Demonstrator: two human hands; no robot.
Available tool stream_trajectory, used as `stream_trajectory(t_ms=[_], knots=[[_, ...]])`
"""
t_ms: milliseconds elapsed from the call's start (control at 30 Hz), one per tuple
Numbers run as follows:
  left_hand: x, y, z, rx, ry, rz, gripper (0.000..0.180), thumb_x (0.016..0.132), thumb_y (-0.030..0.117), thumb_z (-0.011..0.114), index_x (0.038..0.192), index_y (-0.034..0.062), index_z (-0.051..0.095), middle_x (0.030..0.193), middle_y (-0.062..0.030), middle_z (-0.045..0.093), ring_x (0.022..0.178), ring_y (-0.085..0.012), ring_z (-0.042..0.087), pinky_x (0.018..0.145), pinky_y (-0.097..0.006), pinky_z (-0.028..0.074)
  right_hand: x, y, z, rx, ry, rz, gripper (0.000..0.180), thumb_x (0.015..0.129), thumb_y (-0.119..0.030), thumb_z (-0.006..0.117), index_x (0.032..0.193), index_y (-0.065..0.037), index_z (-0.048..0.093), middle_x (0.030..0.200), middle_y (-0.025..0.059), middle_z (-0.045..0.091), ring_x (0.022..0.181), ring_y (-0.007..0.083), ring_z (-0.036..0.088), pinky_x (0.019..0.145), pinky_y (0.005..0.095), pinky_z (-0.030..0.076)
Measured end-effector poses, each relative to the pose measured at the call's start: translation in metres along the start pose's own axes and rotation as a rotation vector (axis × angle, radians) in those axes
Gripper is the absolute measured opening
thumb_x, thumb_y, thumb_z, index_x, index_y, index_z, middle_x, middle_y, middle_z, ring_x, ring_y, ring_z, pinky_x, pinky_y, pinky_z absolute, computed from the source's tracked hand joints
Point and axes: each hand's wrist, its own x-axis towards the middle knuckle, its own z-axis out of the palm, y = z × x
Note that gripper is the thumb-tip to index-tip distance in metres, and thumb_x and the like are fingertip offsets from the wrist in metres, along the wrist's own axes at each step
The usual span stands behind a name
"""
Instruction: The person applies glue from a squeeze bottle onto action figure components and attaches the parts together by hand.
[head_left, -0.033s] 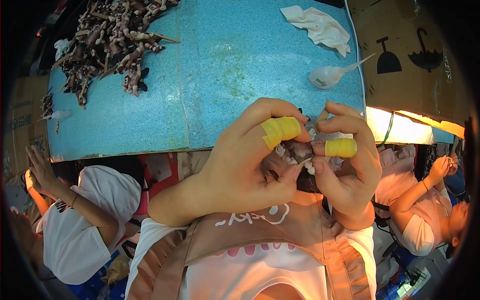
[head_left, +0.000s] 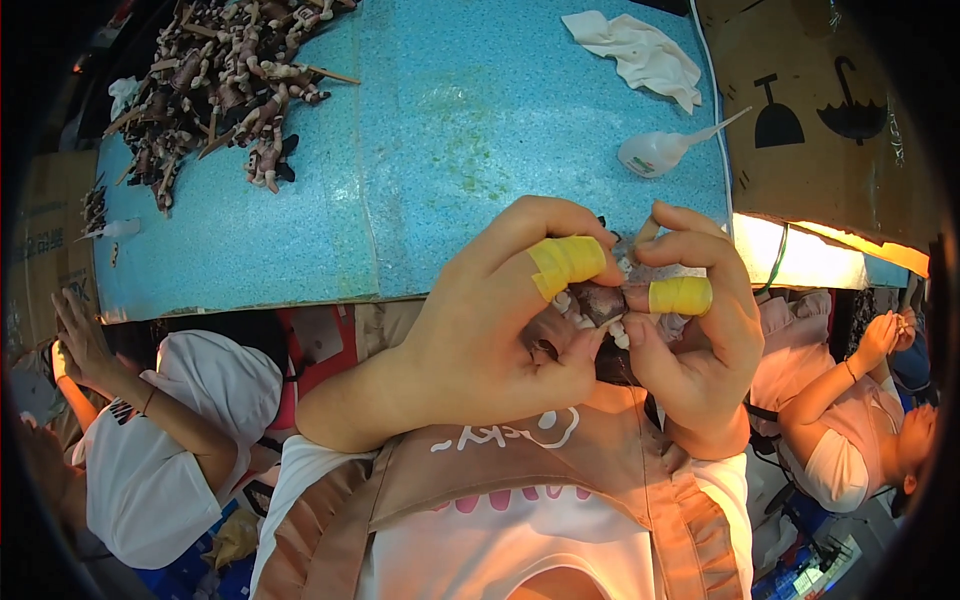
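Both my hands are raised in front of my chest, near the table's front edge, closed around a small figurine (head_left: 603, 299). Its dark brown and cream parts show between my fingertips; much of it is hidden. My left hand (head_left: 490, 320) pinches it from the left, with yellow tape around the index finger. From the other side, the thumb and a yellow-taped finger of my right hand (head_left: 705, 345) grip it, while another finger is raised and bent.
The blue table (head_left: 400, 190) holds a heap of brown and cream figurines (head_left: 225, 95) at far left. A white cloth (head_left: 645, 60) and a white squeeze bottle (head_left: 652, 155) with a thin spout lie at right. Beyond stands a cardboard box (head_left: 815, 190). People sit on either side.
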Motion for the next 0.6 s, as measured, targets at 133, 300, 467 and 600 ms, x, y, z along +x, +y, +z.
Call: stream_trajectory(t_ms=[133, 300, 467, 600], knots=[[-0.004, -0.004, 0.006, -0.027, 0.003, -0.060, 0.031, 0.067, 0.006, 0.062, 0.097, 0.0022, 0.055, 0.102, -0.0142, 0.051, 0.085, -0.0188, 0.054, 0.070, -0.028, 0.045, -0.001, 0.001, 0.002, -0.084, -0.027, -0.002, 0.022, 0.060, -0.001, 0.069, 0.079, -0.003, 0.058, 0.092, 0.0128, 0.059, 0.090, 0.0325, 0.057, 0.080, 0.0408, 0.045], [-0.007, -0.003, 0.004, -0.304, 0.013, -0.330, 0.026, 0.078, 0.008, 0.060, 0.102, -0.0012, 0.054, 0.089, -0.0114, 0.053, 0.071, -0.0178, 0.056, 0.057, -0.026, 0.045, -0.006, 0.001, 0.005, 0.088, 0.139, 0.004, 0.023, 0.062, -0.001, 0.069, 0.081, -0.002, 0.057, 0.092, 0.0131, 0.059, 0.084, 0.0321, 0.059, 0.074, 0.0393, 0.046], [-0.005, 0.015, 0.001, -0.641, -0.071, -0.705, 0.026, 0.088, 0.005, 0.050, 0.112, -0.0047, 0.048, 0.102, -0.0095, 0.055, 0.091, -0.0120, 0.055, 0.077, -0.024, 0.047, -0.003, 0.008, 0.010, -0.027, 0.121, -0.136, 0.029, 0.063, -0.003, 0.071, 0.091, -0.004, 0.063, 0.093, 0.0133, 0.058, 0.084, 0.0282, 0.056, 0.072, 0.0378, 0.047], [-0.010, 0.004, 0.006, -0.385, -0.031, -0.495, 0.031, 0.080, 0.008, 0.058, 0.109, -0.0011, 0.054, 0.086, -0.0111, 0.058, 0.064, -0.0142, 0.055, 0.052, -0.024, 0.043, -0.003, 0.007, 0.006, 0.070, 0.068, -0.057, 0.026, 0.065, -0.003, 0.070, 0.090, -0.004, 0.064, 0.092, 0.0131, 0.058, 0.085, 0.0287, 0.056, 0.075, 0.0384, 0.047]])
